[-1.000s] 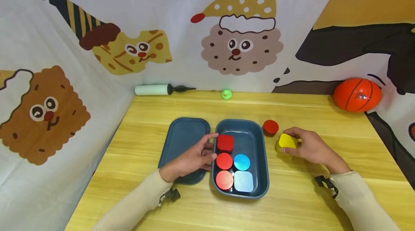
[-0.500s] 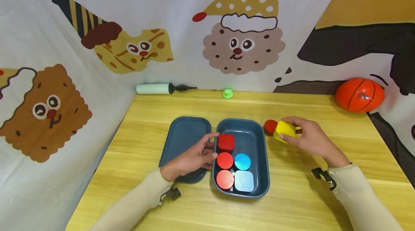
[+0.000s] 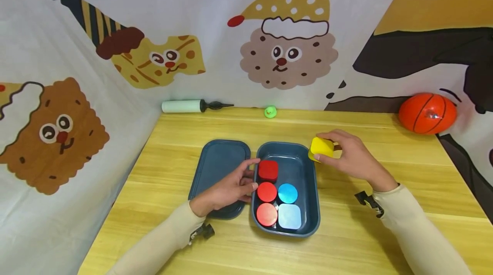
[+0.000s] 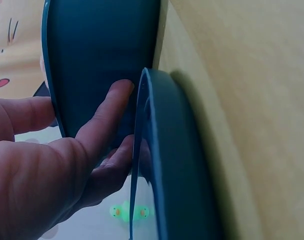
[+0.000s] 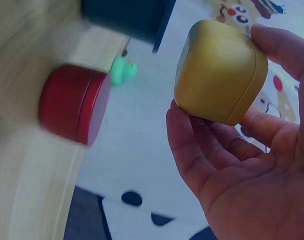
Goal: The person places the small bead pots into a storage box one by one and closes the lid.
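Note:
My right hand [image 3: 348,155] pinches a yellow rounded-square tin [image 3: 322,147] between thumb and fingers, raised over the right rim of the dark blue box [image 3: 316,206]. A lid seam shows on the yellow tin [image 5: 219,70] in the right wrist view. Fingers of my left hand [image 3: 231,187] lie loosely against the box's left wall. Inside the box are a red rounded-square tin [image 3: 268,170], two red round tins, a blue round tin [image 3: 287,193] and a pale blue rounded-square tin [image 3: 289,216]. Another red round tin [image 5: 74,105] stands on the table, hidden in the head view.
A dark blue lid [image 3: 219,159] lies left of the box, partly under my left hand. Along the back stand a hand pump [image 3: 182,106], a green toy duck [image 3: 270,112] and an orange ball [image 3: 427,113]. A printed cloth [image 3: 215,69] hangs behind the wooden table.
My right hand has lifted the yellow tin and carried it left, past the red round tin, to the box's right rim. My left hand has stayed at the box's left side.

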A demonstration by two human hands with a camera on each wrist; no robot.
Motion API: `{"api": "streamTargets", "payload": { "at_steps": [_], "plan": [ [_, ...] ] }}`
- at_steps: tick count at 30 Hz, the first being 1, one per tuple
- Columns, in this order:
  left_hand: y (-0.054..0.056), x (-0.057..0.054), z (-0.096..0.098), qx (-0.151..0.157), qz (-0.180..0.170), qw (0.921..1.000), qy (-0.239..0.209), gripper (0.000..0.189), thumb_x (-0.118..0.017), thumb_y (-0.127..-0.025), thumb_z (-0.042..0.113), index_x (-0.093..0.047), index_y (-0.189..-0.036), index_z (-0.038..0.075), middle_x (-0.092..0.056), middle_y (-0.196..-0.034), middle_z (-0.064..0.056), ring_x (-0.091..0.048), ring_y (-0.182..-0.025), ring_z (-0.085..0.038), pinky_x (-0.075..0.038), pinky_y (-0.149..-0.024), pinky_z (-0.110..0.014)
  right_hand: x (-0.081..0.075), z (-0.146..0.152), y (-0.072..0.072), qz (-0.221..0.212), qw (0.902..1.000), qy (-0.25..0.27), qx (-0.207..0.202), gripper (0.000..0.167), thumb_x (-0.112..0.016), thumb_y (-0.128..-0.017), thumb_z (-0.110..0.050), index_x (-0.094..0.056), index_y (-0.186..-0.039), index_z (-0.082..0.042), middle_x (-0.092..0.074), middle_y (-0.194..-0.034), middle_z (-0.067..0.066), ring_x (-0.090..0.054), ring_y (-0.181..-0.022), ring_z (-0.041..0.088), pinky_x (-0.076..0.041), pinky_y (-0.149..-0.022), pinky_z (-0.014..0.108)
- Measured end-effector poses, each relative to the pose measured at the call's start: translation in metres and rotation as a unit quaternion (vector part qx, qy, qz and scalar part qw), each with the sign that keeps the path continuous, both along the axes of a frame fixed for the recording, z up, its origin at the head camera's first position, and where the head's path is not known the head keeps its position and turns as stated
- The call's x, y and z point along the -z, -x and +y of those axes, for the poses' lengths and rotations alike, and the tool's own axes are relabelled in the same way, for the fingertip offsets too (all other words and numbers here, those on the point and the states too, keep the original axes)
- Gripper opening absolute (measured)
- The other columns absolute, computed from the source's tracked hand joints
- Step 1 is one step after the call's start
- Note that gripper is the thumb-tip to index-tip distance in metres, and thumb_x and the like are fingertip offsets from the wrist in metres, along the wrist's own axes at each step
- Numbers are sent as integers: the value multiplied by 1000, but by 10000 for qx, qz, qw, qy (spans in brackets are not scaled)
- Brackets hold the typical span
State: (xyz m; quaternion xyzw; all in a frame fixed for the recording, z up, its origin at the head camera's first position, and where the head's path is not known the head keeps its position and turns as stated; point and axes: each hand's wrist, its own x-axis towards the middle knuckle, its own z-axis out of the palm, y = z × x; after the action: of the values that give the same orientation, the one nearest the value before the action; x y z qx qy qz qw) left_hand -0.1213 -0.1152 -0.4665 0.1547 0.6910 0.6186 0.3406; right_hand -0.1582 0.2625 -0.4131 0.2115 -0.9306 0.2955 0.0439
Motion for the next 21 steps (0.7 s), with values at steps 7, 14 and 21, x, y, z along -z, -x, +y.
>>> {"api": "streamTargets", "payload": {
  "at_steps": [7, 14, 21],
  "plan": [
    [0, 0, 0, -10, -19, 10000, -24, 75, -61, -108, 13, -20, -169, 30, -47, -153, -20, -65, -123, -29, -64, -92, -46, 3, -27, 2, -164, 9994, -104, -277, 62, -86, -89, -43, -68, -138, -9, -71, -124, 8, -62, -97, 22, -59, -77, 35],
    [0, 0, 0, -57, -52, 10000, -3, 74, -60, -109, 14, -21, -168, 34, -46, -153, -20, -65, -121, -28, -64, -92, -45, 9, -51, 2, -253, 9980, -180, -556, 61, -89, -86, -40, -70, -136, -12, -72, -119, 3, -61, -90, 19, -59, -73, 32],
    [-2, -2, 1, -73, -57, 10000, -16, 73, -60, -109, 13, -21, -168, 34, -46, -152, -21, -65, -122, -27, -64, -91, -44, 20, -69, -4, -200, 9945, -666, -778, 64, -88, -85, -42, -69, -137, -9, -73, -125, 7, -66, -100, 20, -64, -85, 39]
  ]
}}
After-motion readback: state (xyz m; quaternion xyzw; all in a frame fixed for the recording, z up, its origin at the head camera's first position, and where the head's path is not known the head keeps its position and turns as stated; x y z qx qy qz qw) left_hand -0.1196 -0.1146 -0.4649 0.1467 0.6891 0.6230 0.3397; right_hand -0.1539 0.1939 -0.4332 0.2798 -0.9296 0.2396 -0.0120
